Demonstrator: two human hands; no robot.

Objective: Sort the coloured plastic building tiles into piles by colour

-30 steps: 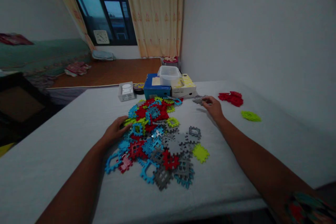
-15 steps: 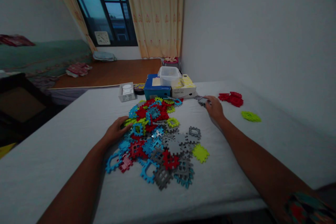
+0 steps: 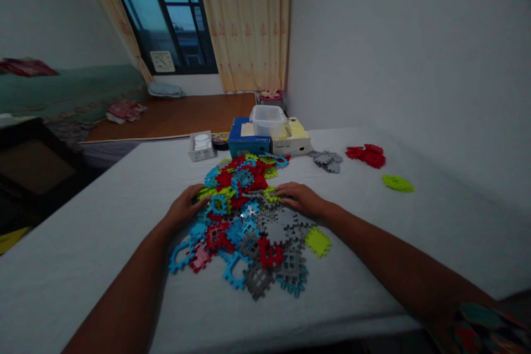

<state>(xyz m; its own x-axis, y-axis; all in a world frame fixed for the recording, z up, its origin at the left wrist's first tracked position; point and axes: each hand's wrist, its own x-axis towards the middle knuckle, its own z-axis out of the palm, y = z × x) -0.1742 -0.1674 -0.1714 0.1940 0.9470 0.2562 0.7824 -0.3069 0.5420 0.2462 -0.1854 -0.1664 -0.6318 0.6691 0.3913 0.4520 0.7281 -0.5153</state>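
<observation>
Lime tile (image 3: 269, 198) on the right side of the pile (image 3: 248, 225), likely light, stiff plastic, best pinched by its toothed rim; right hand (image 3: 302, 199) at it, left hand (image 3: 185, 206) at pile's left, can't tell if gripping.

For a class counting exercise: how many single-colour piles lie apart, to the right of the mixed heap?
3: a grey pile right of the yellow box, a red pile right of the grey, and a lime pile farther right, nearer the viewer. None appears hidden.
</observation>
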